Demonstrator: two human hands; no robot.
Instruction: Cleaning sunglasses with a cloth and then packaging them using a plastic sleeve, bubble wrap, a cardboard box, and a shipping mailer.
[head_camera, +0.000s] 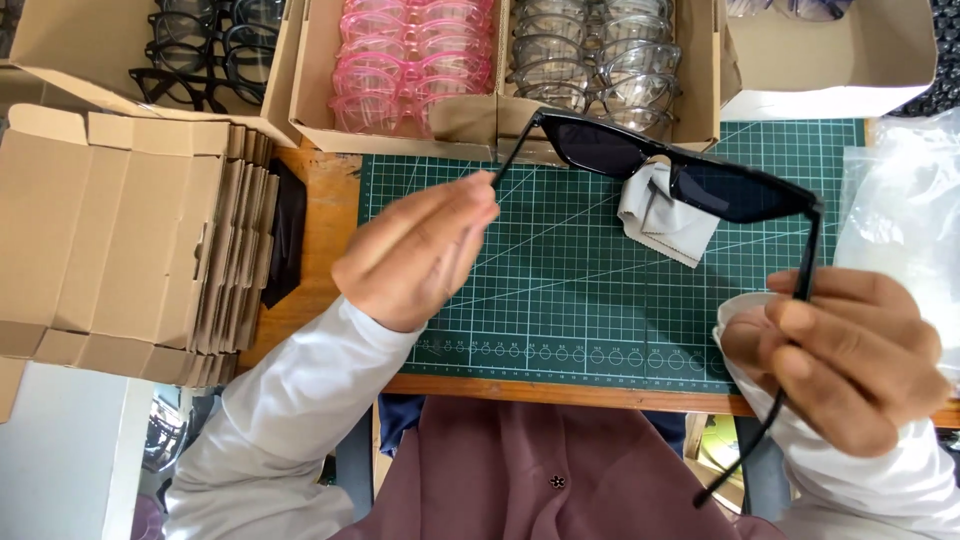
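A mauve shirt front (560, 470) with one small dark button fills the bottom of the view, white sleeves (290, 420) running up from it on both sides. The right hand (850, 350) is curled closed around one temple arm of a pair of black sunglasses (680, 165), the arm's tip poking out below the fist. The left hand (420, 250) has its fingers drawn together, pinching the tip of the other temple arm. Between them the sunglasses hang in the air with arms spread, dark lenses out over the far part of a green cutting mat (560, 290) that covers the wooden counter (320, 200). A grey cleaning cloth (660, 220) lies crumpled on the mat just under the frame. Along the counter's far edge sit open cardboard boxes: black-framed glasses (200, 50) at the far left corner, pink frames (415, 60) next, clear grey frames (595, 55) beside them. A stack of flattened cardboard cartons (120, 240) rests at the left edge, and clear plastic bags (900, 200) at the right.
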